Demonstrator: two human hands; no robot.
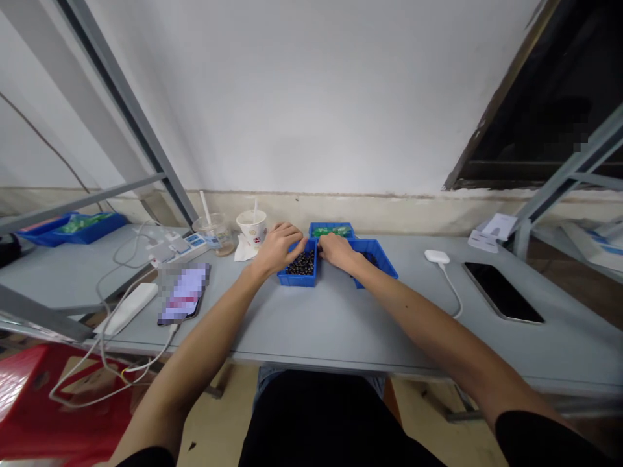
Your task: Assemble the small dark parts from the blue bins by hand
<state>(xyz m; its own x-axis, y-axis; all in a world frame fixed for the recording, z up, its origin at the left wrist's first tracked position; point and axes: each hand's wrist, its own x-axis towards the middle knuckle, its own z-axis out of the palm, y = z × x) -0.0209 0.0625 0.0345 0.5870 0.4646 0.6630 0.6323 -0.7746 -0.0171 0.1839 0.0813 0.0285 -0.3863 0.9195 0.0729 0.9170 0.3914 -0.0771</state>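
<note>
My left hand [281, 248] reaches over the left side of a small blue bin [298, 281] that holds many small shiny black pieces [302, 262]. Its thumb stands apart from its bent fingers, and I see nothing held between them. My right hand [337, 251] is closed, its fingers curled together near the gap between that bin and a second blue bin [384, 263]. Whatever the right fingers may hold is hidden. Dark pieces lie in the second bin, partly covered by my right wrist. Behind both hands stands a third blue bin [331, 225] with green pieces in it.
Left on the grey table [311, 331] are a paper cup [252, 227], a plastic cup [217, 237], a power strip [187, 250], a lit phone [185, 295] and white cables. A white charging case [437, 257] and a dark phone [502, 290] lie right. Metal posts frame both sides.
</note>
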